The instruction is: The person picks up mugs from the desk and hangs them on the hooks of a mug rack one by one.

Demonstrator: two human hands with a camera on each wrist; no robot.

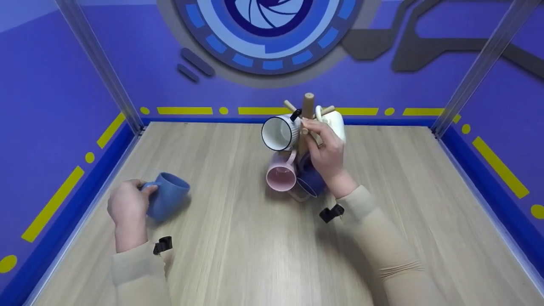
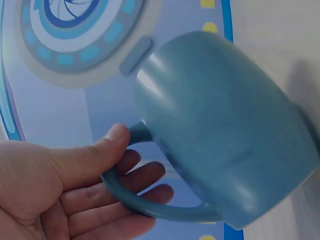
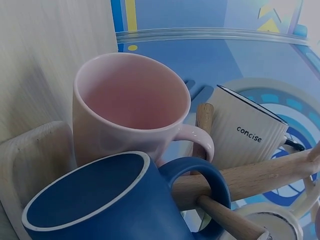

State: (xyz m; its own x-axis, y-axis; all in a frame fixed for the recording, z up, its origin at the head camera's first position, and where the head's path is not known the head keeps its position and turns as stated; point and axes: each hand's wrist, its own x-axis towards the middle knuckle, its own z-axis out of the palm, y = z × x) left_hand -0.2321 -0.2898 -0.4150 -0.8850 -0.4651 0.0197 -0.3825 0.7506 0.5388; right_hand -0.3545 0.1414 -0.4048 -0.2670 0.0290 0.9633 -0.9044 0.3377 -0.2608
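Note:
My left hand (image 1: pixel 127 204) pinches the handle of a blue mug (image 1: pixel 168 197) at the left of the table. In the left wrist view the thumb presses the top of that mug's handle (image 2: pixel 165 212), with the fingers behind it. The mug tilts; whether its base touches the table is unclear. My right hand (image 1: pixel 327 148) grips the wooden mug tree (image 1: pixel 308 104) by its upper post, fingertips beside a peg end. Around the post hang a white black-rimmed mug (image 1: pixel 277 134), a pink mug (image 1: pixel 280 172), a dark blue mug (image 3: pixel 115 200) and a cream mug (image 1: pixel 336 123).
The wooden table (image 1: pixel 238 246) runs back to a blue-purple wall (image 1: pixel 127 55) with yellow markings. Side walls with metal corner posts (image 1: pixel 95 59) bound it. The mug tree's wooden base (image 3: pixel 37 150) shows under the mugs in the right wrist view.

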